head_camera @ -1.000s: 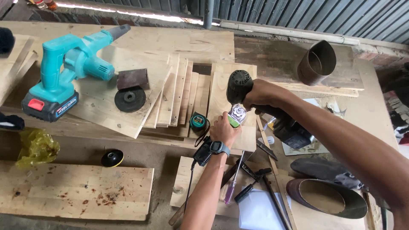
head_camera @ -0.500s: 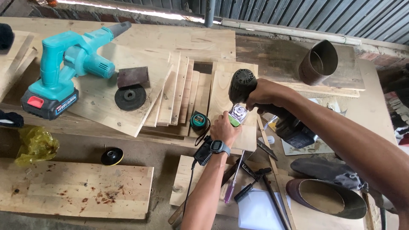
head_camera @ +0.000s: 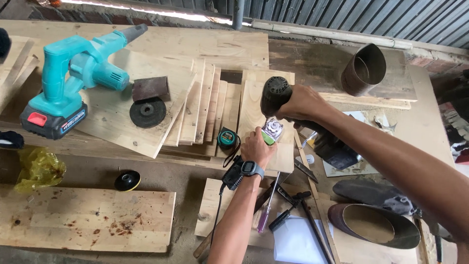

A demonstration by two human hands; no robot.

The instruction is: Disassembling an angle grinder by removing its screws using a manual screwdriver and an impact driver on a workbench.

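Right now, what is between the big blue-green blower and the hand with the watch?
In the head view, a fan of thin wooden boards lies between the teal blower and the left hand, with a dark grinding disc and a small tape measure.

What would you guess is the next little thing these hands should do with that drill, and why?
Probably keep turning the chuck: the left hand pinches it, while the right hand steadies the black drill nose-down over the plywood board, away from any work.

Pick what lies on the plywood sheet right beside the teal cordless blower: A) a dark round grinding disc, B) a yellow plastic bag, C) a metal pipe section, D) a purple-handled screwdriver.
A: the dark grinding disc lies flat on the plywood sheet, just right of the teal blower.
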